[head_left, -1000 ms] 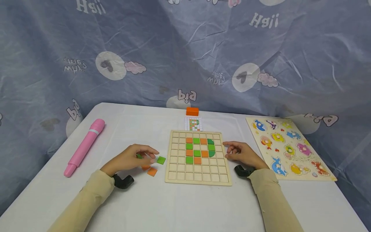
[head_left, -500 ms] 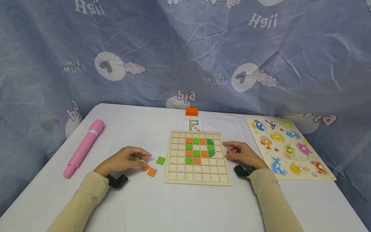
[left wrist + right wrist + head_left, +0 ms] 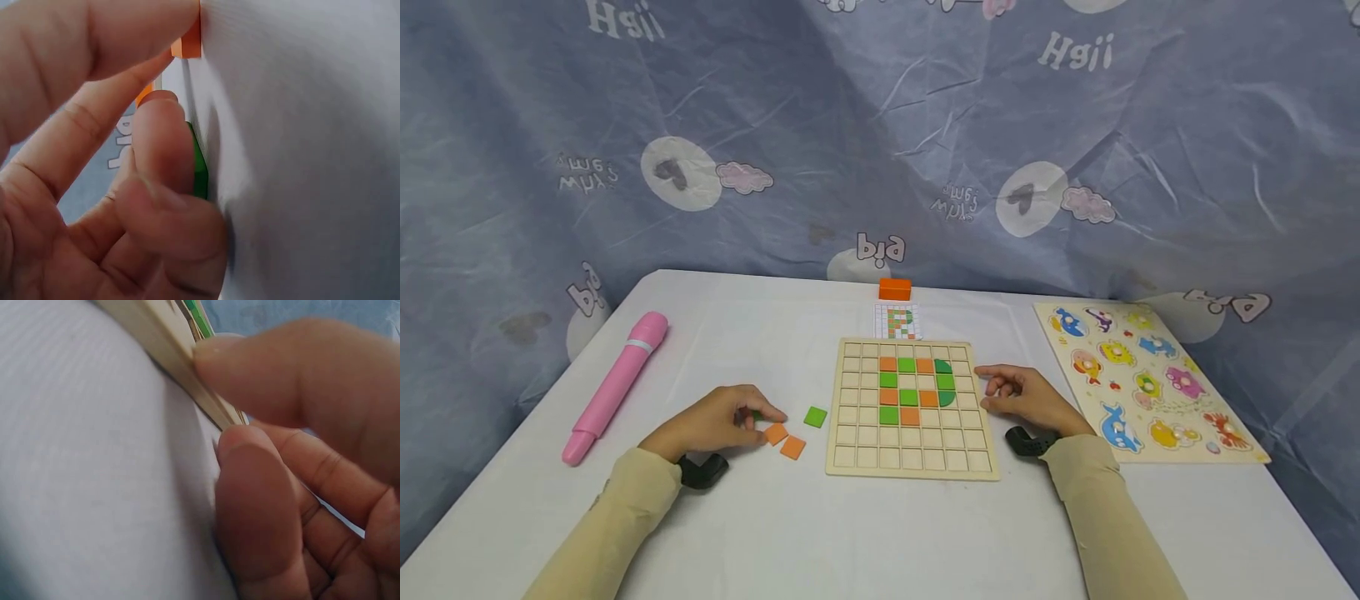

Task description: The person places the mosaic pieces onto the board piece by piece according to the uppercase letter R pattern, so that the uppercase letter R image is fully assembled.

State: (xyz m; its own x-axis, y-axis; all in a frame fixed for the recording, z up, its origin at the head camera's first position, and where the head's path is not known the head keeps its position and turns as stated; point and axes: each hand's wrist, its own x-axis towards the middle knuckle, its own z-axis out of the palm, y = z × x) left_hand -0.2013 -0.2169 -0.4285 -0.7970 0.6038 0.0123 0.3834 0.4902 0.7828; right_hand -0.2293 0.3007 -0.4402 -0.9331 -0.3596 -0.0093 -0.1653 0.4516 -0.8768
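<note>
My left hand point(image 3: 722, 421) rests low over the loose square tiles left of the board, its thumb touching an orange tile point(image 3: 776, 433). A second orange tile point(image 3: 792, 447) lies in front of it, and a green tile point(image 3: 815, 417) lies between hand and board. Under the fingers is another green tile point(image 3: 199, 165), partly hidden. The wooden grid board point(image 3: 861, 457) carries orange and green tiles, with dark green rounded pieces point(image 3: 946, 398) on the right. At the board's right edge my right hand point(image 3: 1026, 398) touches the side with thumb and fingertip, other fingers curled loosely.
Behind the board lie a small pattern card point(image 3: 897, 322) and an orange block point(image 3: 895, 289). A pink stick-shaped object point(image 3: 617, 385) lies far left. At right is a sea-animal peg puzzle point(image 3: 1150, 383). A patterned grey-blue cloth point(image 3: 880, 150) hangs behind the white table.
My left hand has drawn back left from beside the single green tile and lowered onto the pile, uncovering more of the orange tiles. The right hand stays at the board's edge.
</note>
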